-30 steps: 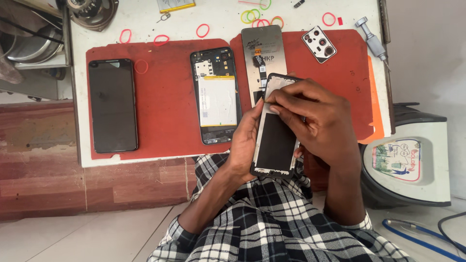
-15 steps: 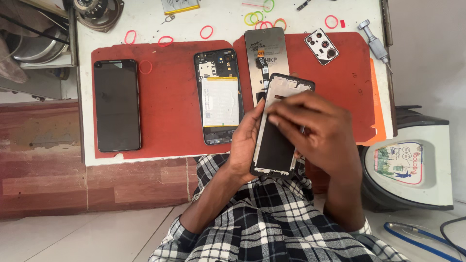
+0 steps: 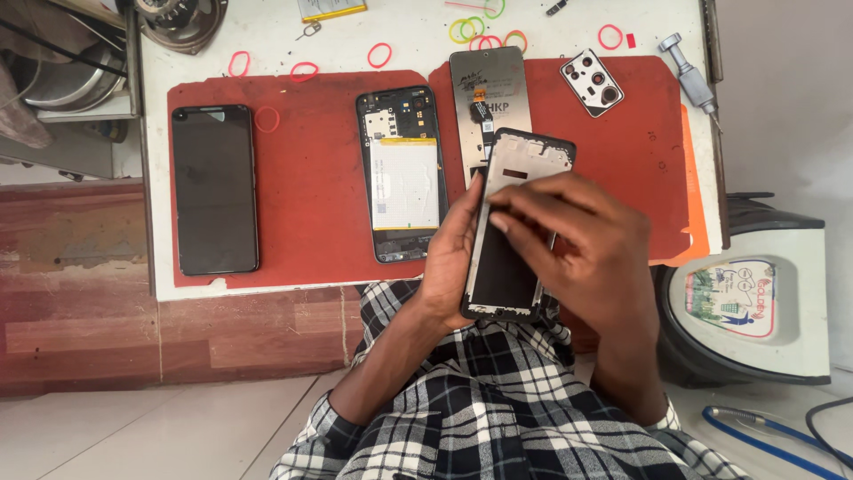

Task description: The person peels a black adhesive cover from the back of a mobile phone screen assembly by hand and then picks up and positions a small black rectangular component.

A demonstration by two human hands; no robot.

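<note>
We hold a phone frame [image 3: 515, 231] above the near edge of the surface [image 3: 622, 18], over our lap; it is a black-rimmed rectangle, pale at the top and dark in its lower half, standing on end and tilted slightly right. Our left hand [image 3: 451, 253] cups its left edge, thumb along the side and fingers wrapped behind. Our right hand [image 3: 591, 253] lies across its front, fingers [image 3: 524, 197] stretched left and pressed flat on the pale upper part, the palm covering the right edge. On the red mat [image 3: 311, 204] behind lie an opened phone [image 3: 402, 173], just beside our left hand, and a dark phone [image 3: 214, 188], well apart to the left.
</note>
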